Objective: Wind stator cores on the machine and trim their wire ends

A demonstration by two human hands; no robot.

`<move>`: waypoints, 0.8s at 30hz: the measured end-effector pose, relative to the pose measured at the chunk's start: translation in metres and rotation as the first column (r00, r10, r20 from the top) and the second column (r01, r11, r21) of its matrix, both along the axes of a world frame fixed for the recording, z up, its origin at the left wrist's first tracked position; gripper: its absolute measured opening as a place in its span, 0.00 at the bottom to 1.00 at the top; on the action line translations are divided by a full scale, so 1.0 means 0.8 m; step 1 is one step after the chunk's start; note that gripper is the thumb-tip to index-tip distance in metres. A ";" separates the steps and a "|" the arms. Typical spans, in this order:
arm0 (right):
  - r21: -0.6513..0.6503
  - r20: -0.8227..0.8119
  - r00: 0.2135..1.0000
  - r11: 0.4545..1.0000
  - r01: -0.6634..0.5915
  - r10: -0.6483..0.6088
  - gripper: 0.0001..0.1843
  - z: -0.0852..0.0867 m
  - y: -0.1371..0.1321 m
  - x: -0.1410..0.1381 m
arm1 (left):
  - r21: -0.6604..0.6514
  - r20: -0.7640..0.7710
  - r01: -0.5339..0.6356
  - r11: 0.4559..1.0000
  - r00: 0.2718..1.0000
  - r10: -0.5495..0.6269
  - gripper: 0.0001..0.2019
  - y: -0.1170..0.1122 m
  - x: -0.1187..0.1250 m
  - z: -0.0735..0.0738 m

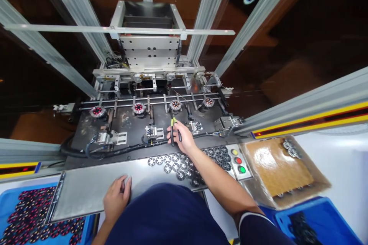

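Note:
My right hand (184, 138) reaches into the machine and is closed around a pair of small pliers (173, 130) with yellow-green and black handles. The tool's tip points toward the third wound stator (175, 105) on the machine's row of four fixtures. My left hand (116, 197) rests on the steel shelf (86, 191) at the machine's front, fingers curled down on the sheet, holding nothing that I can see. Several bare round stator cores (178, 162) lie loose on the shelf just under my right forearm.
A blue bin (25, 214) of wound stators sits at lower left. A cardboard box (278, 168) with a few cores stands at right, a second blue bin (313, 222) below it. Yellow, red and green buttons (238, 160) sit beside the shelf. Aluminium frame rails surround the opening.

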State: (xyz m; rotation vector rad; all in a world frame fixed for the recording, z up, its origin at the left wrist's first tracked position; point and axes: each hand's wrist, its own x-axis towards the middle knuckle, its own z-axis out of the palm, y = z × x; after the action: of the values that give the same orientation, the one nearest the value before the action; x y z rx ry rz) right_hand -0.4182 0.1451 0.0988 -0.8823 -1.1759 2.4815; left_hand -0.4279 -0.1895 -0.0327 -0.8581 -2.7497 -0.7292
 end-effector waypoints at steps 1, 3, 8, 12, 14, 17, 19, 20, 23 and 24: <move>-0.005 0.002 1.000 1.000 0.009 -0.009 0.16 -0.002 0.001 -0.002 | 0.000 0.002 -0.004 1.000 1.000 0.004 0.13 0.000 0.000 0.000; -0.012 0.005 1.000 1.000 0.023 -0.023 0.15 -0.004 0.003 -0.005 | 0.000 0.010 -0.010 1.000 1.000 0.010 0.13 0.001 0.000 0.000; -0.020 0.006 0.999 0.999 0.035 -0.035 0.13 -0.007 0.006 -0.010 | 0.001 0.024 -0.011 1.000 1.000 0.011 0.13 0.001 0.000 0.000; -0.026 0.006 0.999 0.999 0.048 -0.048 0.13 -0.009 0.007 -0.011 | 0.002 0.027 -0.017 1.000 0.999 0.017 0.13 0.000 0.001 0.000; -0.030 0.004 0.998 0.998 0.056 -0.056 0.13 -0.009 0.007 -0.012 | 0.001 0.028 -0.019 1.000 0.999 0.019 0.13 -0.001 0.001 -0.001; -0.038 -0.004 0.998 0.997 0.065 -0.065 0.12 -0.008 0.007 -0.012 | 0.000 0.033 -0.020 1.000 0.999 0.020 0.13 -0.001 0.001 -0.001; -0.047 -0.012 0.997 0.996 0.070 -0.071 0.11 -0.007 0.008 -0.013 | -0.002 0.036 -0.021 1.000 0.999 0.021 0.13 0.000 0.001 -0.001; -0.053 -0.017 0.997 0.996 0.073 -0.074 0.11 -0.007 0.008 -0.014 | -0.003 0.038 -0.022 1.000 0.999 0.022 0.13 0.000 0.001 -0.001; -0.072 -0.038 0.995 0.994 0.087 -0.090 0.10 -0.007 0.009 -0.019 | -0.005 0.040 -0.023 1.000 0.999 0.024 0.14 0.000 0.001 -0.001; -0.079 -0.049 0.995 0.993 0.086 -0.090 0.10 -0.006 0.007 -0.020 | -0.006 0.040 -0.023 1.000 0.999 0.023 0.14 0.000 0.001 -0.001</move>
State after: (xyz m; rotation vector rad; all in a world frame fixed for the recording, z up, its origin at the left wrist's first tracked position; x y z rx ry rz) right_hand -0.4340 0.1511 0.0940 -0.8635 -1.0077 2.4773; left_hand -0.4270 -0.1898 -0.0337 -0.8197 -2.7935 -0.7434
